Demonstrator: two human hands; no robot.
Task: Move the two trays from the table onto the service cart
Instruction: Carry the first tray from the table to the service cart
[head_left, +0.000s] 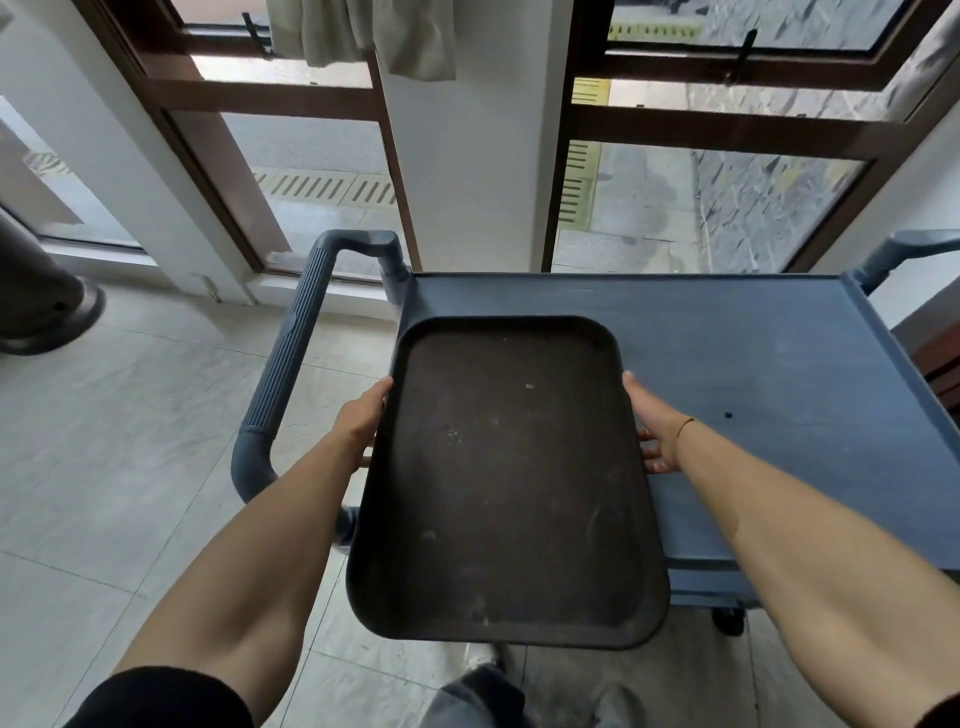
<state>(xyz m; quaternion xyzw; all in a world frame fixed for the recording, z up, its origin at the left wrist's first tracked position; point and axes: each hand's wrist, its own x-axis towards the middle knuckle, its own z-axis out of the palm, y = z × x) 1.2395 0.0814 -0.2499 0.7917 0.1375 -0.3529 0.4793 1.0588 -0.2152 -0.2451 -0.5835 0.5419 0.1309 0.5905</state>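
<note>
A dark brown rectangular tray (506, 483) is held between both my hands, long side pointing away from me. My left hand (361, 415) grips its left edge and my right hand (655, 431) grips its right edge, fingers under the rim. The tray's far half is over the left part of the blue-grey service cart's top shelf (753, 364); its near half juts out past the cart's front edge, over the floor. I cannot tell whether the far end touches the shelf. Only this one tray is in view, and the table is out of view.
The cart's ribbed push handle (296, 343) curves along its left side, and a second handle (904, 249) shows at the far right. A black caster (727, 621) sits under the cart's front. Tall brown-framed windows (727, 124) stand right behind the cart. A dark round base (47, 306) rests on the tiled floor at left.
</note>
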